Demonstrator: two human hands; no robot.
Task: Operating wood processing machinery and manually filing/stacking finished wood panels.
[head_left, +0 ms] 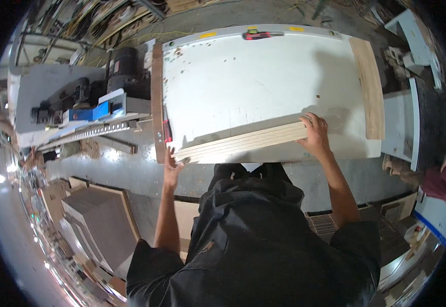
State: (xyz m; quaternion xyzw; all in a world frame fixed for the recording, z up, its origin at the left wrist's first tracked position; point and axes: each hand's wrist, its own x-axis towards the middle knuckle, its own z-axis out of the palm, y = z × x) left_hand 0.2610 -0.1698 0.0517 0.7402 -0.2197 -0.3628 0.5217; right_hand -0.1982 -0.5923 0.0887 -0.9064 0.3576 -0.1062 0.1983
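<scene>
Both hands, left hand (pixel 170 171) and right hand (pixel 315 134), on plywood strips (pixel 241 143) atop white table (pixel 253 77).

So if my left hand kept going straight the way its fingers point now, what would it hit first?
The left hand points up the picture, its fingertips at the left end of the stack of pale plywood strips on the white table. That stack end comes first, probably; the brown wooden edge strip lies just beyond, depth unclear.
</scene>
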